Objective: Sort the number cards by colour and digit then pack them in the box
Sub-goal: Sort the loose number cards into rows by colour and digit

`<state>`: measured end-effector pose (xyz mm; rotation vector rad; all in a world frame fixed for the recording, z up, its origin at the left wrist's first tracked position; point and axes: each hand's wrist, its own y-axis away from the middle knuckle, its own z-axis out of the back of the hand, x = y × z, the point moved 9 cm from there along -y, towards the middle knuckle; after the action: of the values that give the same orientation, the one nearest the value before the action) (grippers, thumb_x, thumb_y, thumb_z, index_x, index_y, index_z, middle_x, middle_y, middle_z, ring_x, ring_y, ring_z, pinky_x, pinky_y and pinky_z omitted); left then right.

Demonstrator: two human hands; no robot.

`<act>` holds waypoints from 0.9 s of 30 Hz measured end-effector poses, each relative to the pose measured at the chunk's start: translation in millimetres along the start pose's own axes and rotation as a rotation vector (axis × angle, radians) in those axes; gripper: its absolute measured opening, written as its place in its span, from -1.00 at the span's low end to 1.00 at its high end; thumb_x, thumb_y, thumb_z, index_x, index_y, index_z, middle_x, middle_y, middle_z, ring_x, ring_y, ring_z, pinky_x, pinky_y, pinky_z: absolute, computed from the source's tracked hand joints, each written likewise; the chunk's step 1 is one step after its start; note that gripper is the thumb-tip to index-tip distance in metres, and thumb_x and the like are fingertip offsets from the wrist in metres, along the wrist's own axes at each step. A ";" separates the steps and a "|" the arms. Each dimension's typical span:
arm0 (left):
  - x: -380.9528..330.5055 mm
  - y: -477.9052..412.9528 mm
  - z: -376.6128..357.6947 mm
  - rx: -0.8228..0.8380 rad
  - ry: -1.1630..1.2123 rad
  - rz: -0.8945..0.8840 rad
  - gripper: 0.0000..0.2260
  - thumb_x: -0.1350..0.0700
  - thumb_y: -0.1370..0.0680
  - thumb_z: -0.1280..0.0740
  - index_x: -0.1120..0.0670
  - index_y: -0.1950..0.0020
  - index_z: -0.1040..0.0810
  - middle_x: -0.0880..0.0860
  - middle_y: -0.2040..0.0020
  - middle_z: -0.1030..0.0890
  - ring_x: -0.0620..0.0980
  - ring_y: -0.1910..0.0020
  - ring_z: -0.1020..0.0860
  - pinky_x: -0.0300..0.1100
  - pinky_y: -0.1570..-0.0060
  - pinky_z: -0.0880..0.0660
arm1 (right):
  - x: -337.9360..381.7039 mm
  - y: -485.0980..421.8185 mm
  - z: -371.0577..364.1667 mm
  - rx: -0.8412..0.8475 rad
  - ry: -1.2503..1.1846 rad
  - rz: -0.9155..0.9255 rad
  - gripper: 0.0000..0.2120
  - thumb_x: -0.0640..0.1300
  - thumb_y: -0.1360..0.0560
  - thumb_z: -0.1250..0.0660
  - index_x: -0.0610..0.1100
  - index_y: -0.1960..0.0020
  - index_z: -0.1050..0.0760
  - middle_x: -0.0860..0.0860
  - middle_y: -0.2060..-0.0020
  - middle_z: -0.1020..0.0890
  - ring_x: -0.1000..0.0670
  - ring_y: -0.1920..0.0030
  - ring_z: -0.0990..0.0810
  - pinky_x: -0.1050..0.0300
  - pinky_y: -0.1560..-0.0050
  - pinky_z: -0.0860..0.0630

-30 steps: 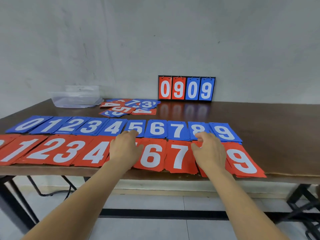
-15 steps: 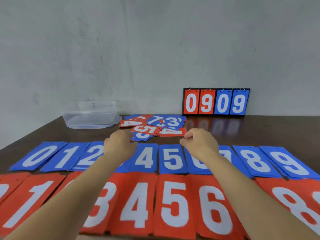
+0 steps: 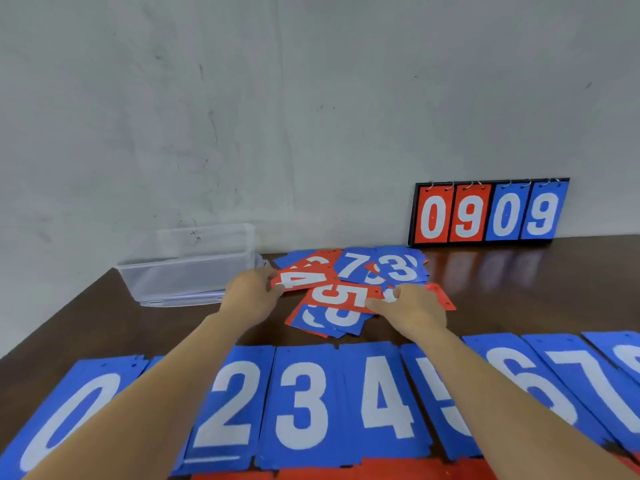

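Observation:
A loose heap of red and blue number cards (image 3: 377, 268) lies at the middle of the dark table. My left hand (image 3: 251, 294) pinches the left edge of a red 4 card (image 3: 304, 278) at the heap's left side. My right hand (image 3: 412, 306) grips the right end of a red 5 card (image 3: 341, 296) on top of the heap. A sorted row of blue cards (image 3: 304, 403), digits 0 upward, runs across the near table under my forearms. A strip of the red row (image 3: 346, 474) shows at the bottom edge. The clear plastic box (image 3: 187, 268) stands left of the heap.
A black flip scoreboard (image 3: 488, 213) reading 0909 leans against the grey wall at the back right. Bare dark wood (image 3: 536, 289) lies between the heap and the scoreboard. The table's left edge runs just beyond the box.
Both hands reached forward from over the sorted rows to the loose heap; the left took hold of the red 4, the right the red 5. The view moved closer to the table.

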<state>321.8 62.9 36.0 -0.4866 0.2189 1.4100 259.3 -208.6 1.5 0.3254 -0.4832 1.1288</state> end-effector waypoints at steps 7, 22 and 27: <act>-14.7 -50.7 -43.6 0.144 -0.039 -0.119 -0.59 -0.01 -0.63 -0.21 0.08 -0.46 -0.33 0.09 -0.41 -0.43 0.10 -0.36 -0.38 -0.04 -0.32 -0.32 | 20.2 -22.4 -14.3 -0.045 0.322 -0.001 -0.09 0.53 -0.35 -0.14 -0.06 -0.48 -0.23 -0.15 -0.44 -0.25 -0.19 -0.43 -0.19 -0.11 -0.38 -0.19; -1.2 -85.4 -67.9 0.113 -0.316 -0.133 -0.38 -0.24 -0.56 -0.22 0.08 -0.49 -0.19 0.10 -0.41 -0.39 0.12 -0.39 -0.34 0.01 -0.37 -0.26 | 29.1 -34.5 -34.3 -0.059 0.520 0.121 -0.28 0.50 -0.41 -0.09 0.05 -0.36 -0.43 -0.06 -0.38 -0.32 -0.14 -0.42 -0.18 -0.10 -0.35 -0.20; -8.3 -81.5 -46.9 -0.058 -0.234 -0.122 -0.60 -0.10 -0.55 -0.32 0.07 -0.31 -0.43 0.09 -0.23 -0.48 0.09 -0.21 -0.47 -0.05 -0.18 -0.44 | 36.1 -30.6 -28.6 -0.078 0.434 0.083 -0.30 0.43 -0.39 -0.25 0.01 -0.36 -0.40 -0.05 -0.33 -0.41 -0.10 -0.37 -0.33 -0.10 -0.34 -0.24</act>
<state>406.6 27.6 14.0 -0.3724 -0.0398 1.3430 305.6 -178.8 -4.2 -0.0123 -0.1571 1.2173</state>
